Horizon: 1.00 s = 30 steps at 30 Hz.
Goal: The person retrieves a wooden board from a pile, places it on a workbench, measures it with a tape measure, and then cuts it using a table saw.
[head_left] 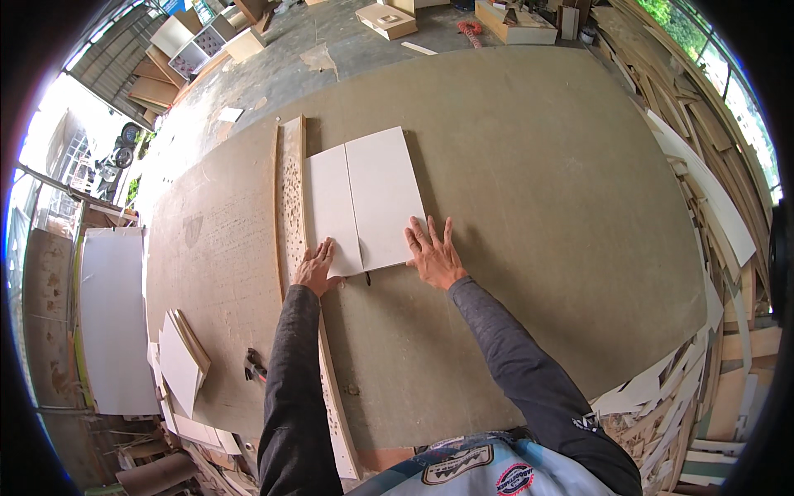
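Note:
Two white boards lie side by side on the large workbench top [529, 165]: a narrower left board [329, 198] and a wider right board [385, 182], with a thin seam between them. My left hand [316, 266] rests on the near left corner of the left board, fingers stretched out. Against the near right edge of the right board presses my right hand [434, 252], its fingers spread. A long wooden strip with a speckled face [293, 190] runs along the boards' left side, under my left forearm. A small dark object [368, 279] pokes out below the seam.
A hammer [254, 364] lies left of my left forearm, near a stack of white-faced panels [182, 355]. Wood offcuts [719, 132] pile up along the right side. Beyond the far edge, drawer-like boxes [387, 21] and a red coiled hose [471, 31] sit on the floor.

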Motion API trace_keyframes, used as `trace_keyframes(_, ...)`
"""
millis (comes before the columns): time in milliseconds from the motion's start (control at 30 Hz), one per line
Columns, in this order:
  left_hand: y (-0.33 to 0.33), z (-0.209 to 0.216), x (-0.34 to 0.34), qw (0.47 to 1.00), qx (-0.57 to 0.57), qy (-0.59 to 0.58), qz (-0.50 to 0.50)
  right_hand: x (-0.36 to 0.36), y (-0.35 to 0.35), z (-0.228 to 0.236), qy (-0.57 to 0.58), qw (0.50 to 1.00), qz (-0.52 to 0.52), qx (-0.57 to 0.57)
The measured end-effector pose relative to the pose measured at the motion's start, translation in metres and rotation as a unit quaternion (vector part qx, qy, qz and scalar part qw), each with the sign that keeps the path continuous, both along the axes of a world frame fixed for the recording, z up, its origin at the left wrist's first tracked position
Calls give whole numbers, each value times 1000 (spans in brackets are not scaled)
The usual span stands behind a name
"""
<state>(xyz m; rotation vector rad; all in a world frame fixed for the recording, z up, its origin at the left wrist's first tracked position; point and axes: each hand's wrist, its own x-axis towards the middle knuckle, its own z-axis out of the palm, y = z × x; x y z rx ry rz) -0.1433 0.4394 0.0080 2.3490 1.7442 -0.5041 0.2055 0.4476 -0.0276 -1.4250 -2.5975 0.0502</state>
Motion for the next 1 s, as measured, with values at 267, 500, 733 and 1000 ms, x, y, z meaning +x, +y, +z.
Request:
trace_keyframes(267, 5, 2, 3, 1000, 4, 1, -4, 1, 9, -3, 20, 1000, -22, 7)
trace_keyframes(500, 35, -3, -11, 1000, 19, -8, -5, 43, 31, -17, 33, 998, -29, 49)
trace_keyframes(733, 95, -6, -20, 999, 25, -33, 3, 89, -1, -31, 72, 993, -71, 61)
trace_keyframes(1000, 177, 22, -24, 987, -38, -98, 123, 83, -16, -19, 191, 975, -106, 43)
